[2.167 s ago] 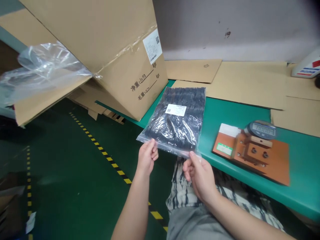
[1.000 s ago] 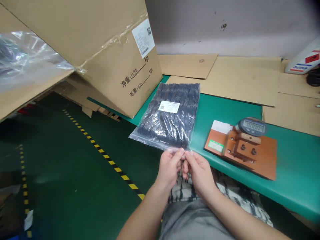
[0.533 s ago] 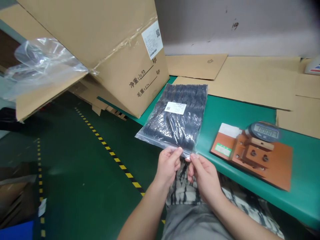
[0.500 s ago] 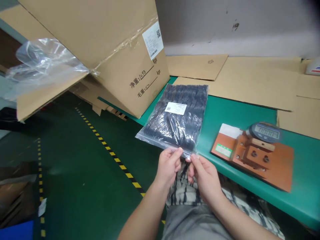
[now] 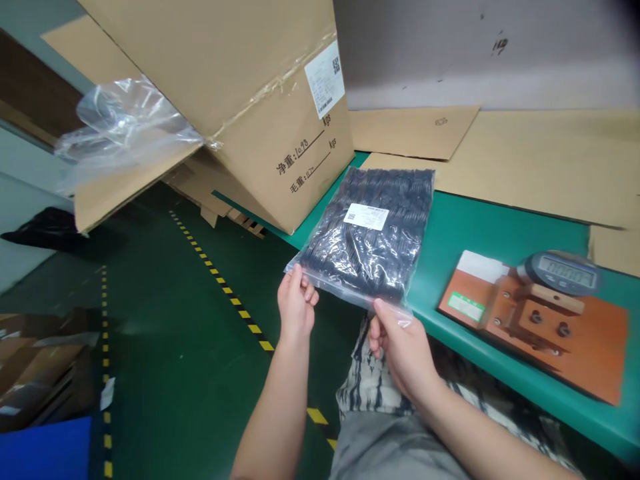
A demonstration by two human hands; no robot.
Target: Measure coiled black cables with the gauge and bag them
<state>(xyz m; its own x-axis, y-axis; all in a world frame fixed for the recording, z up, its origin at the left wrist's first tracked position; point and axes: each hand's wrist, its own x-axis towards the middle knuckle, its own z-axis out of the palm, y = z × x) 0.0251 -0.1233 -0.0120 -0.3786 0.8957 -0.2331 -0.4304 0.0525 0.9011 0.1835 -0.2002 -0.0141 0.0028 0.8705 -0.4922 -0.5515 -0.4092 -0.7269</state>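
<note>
A clear zip-lock bag [image 5: 370,253] packed with rows of black parts lies on the green table [image 5: 465,220], its near edge reaching past the table's edge toward me. A white label [image 5: 367,217] is stuck on its top face. My left hand [image 5: 297,303] pinches the left corner of the bag's zip strip. Along the same strip, nearer its right end, my right hand [image 5: 403,337] grips the plastic between thumb and fingers. What exactly the black parts are cannot be made out through the plastic.
A large cardboard box [image 5: 260,127] stands tilted at the left, clear plastic film [image 5: 130,120] spilling from it. On the right sits a digital gauge [image 5: 560,272] on an orange base [image 5: 595,353]. Cardboard sheets [image 5: 540,163] lie along the wall.
My left hand has slid left along the zip strip, from near my right hand to the bag's left corner. My right hand remains near the right end. The view has shifted slightly left.
</note>
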